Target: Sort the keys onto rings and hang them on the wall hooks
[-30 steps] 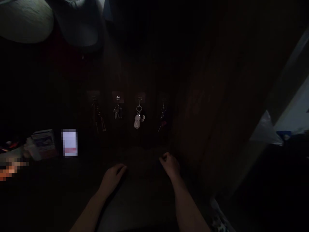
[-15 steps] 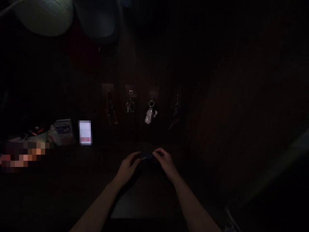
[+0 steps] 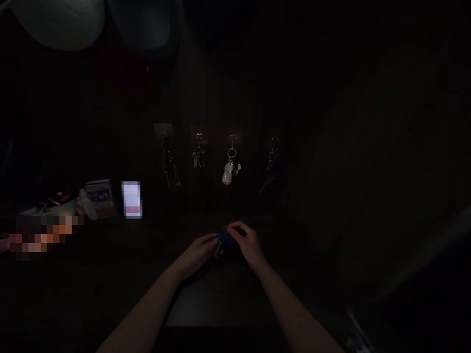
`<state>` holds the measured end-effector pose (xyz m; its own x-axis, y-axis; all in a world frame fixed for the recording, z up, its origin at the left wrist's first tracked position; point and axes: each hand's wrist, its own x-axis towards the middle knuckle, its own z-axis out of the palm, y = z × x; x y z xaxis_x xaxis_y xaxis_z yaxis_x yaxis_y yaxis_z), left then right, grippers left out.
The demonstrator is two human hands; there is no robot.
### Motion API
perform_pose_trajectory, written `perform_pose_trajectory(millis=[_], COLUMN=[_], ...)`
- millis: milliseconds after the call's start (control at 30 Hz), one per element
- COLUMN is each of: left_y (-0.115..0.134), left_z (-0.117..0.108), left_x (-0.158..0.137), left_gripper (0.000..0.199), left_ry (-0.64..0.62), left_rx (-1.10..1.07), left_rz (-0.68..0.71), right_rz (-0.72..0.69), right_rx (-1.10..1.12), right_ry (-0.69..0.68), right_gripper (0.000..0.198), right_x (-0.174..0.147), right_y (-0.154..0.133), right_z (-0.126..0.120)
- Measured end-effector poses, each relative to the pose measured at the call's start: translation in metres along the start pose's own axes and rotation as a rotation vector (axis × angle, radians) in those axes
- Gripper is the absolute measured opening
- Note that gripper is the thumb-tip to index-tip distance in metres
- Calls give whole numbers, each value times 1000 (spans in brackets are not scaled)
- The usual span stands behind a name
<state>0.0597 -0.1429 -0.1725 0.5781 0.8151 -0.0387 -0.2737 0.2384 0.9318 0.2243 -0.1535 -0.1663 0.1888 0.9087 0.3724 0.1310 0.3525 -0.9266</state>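
Note:
Low in the middle of this very dark view, I hold a set of keys (image 3: 219, 249) with a blue tag or fob (image 3: 222, 237) and a small ring at its top. My right hand (image 3: 247, 241) pinches the ring from the right with thumb and forefinger. From the left, the fingers of my left hand (image 3: 198, 253) close on the near side of the blue piece, the metal keys dangling beside them. Behind my hands, several key sets hang from wall hooks, among them a bunch of small keys (image 3: 197, 158) and one with a pale fob (image 3: 227, 174).
A lit, blurred-out screen (image 3: 131, 200) stands left of the hooks, with a small box (image 3: 101, 196) beside it. Farther left lies clutter, partly pixelated. Two caps (image 3: 62, 27) or similar rounded things hang at the upper left. A pale patch (image 3: 209, 306) lies between my forearms.
My left hand has moved right and closed in on the keys, which now hang lower and more upright. My right hand has shifted slightly left, still pinching the ring. The view has shifted slightly.

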Motion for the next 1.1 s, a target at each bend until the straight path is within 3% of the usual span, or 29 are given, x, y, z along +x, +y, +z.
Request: perform_pose_trajectory(millis=[200, 567, 933, 1100], left_y=[-1, 0, -1, -1], left_z=[-1, -3, -5, -6], left_x=[1, 3, 7, 6], left_gripper=[35, 26, 34, 35], left_ry=[97, 170, 237, 195], left_rx=[179, 36, -25, -23], left_rz=[90, 150, 79, 108], right_rz=[-15, -78, 87, 120], right_rx=[27, -14, 129, 200], right_ry=[-10, -26, -3, -2], right_gripper=[13, 10, 10, 16], right_x=[-1, -2, -2, -2], right_y=[-1, 2, -6, -10], right_z=[1, 1, 6, 4])
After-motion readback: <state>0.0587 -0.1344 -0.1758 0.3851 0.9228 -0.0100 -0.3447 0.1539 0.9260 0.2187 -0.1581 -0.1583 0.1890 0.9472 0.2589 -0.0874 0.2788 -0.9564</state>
